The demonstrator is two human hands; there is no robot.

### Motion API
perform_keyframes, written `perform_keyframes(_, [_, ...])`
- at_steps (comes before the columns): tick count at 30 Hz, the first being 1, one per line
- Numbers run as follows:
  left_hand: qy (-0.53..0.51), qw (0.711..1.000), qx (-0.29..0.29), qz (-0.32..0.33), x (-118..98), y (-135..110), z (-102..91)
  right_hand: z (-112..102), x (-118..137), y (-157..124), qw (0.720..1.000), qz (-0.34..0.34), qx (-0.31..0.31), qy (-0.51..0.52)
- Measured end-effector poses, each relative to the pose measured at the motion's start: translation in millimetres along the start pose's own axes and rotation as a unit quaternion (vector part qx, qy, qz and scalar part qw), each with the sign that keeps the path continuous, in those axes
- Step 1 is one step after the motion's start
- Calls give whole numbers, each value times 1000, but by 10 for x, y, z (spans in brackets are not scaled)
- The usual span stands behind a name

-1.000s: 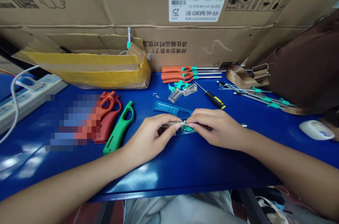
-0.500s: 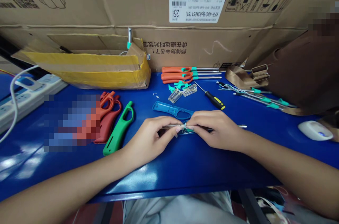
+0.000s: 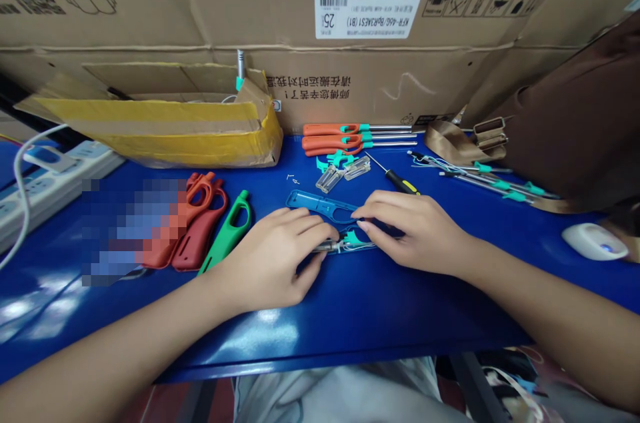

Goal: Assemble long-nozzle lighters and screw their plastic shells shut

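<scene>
"What opens the scene at far left?"

"A white power strip (image 3: 75, 173), then red-orange handles (image 3: 200, 236) and a green handle (image 3: 227, 230) on a glossy blue worktop (image 3: 325, 333)."

"And the left hand (image 3: 273, 260)?"

"Past the green handle, its thumb and fingers bracket a small clear tube (image 3: 327, 246); whether they grip it, I cannot tell."

"Where exactly is the tube?"

"Low at mid-worktop, nearer the person than an open blue handle half (image 3: 317, 202), its right end beside a teal piece (image 3: 353, 237) and white wire."

"The right hand (image 3: 417, 233)?"

"Thumb and forefinger slightly parted at the blue half's right end; a screwdriver (image 3: 400, 181) lies just beyond. Farther right, metal rods with teal fittings (image 3: 515, 196)."
</scene>
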State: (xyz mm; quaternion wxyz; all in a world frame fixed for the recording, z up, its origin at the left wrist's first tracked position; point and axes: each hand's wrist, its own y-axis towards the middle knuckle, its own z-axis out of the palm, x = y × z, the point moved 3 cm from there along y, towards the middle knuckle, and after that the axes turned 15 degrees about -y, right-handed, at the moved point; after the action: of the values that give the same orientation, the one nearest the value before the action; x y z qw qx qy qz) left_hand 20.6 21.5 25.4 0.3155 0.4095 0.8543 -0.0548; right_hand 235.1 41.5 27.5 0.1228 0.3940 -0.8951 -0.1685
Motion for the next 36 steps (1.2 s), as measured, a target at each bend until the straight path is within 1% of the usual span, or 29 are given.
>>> perform_keyframes(4, [33, 999, 19, -14, 6, 1, 15, -2, -1, -3, 1000, -4, 1, -12])
perform_keyframes(7, [26, 999, 18, -21, 26, -7, 26, -25, -19, -7, 999, -2, 4, -32])
perform_keyframes(10, [19, 1000, 13, -21, 43, -2, 33, -66, -66, -2, 998, 15, 25, -57])
perform_keyframes(13, [6, 1000, 10, -22, 63, 13, 36, -105, -137, 7, 995, 34, 87, -41])
perform_keyframes(16, [-16, 1000, 4, -26, 82, 19, 37, -134, -218, 0, 984, 63, 168, 22])
perform_keyframes(19, [-43, 998, -14, -43, 107, 10, 33, -156, -297, -33, 968, 103, 215, 74])
perform_keyframes(21, [-57, 996, -26, -56, 124, 1, 30, -157, -337, -64, 961, 118, 234, 86])
perform_keyframes(25, [-74, 994, -40, -71, 146, -6, 31, -131, -364, -96, 957, 121, 251, 82])
perform_keyframes(30, [-96, 990, -47, -91, 156, 5, 36, -105, -300, -75, 944, 118, 297, 87])
perform_keyframes(32, [-99, 989, -50, -97, 156, 6, 34, -115, -270, -59, 947, 108, 292, 83])
perform_keyframes(36, [-103, 987, -58, -105, 156, 6, 30, -120, -239, -47, 958, 81, 264, 73])
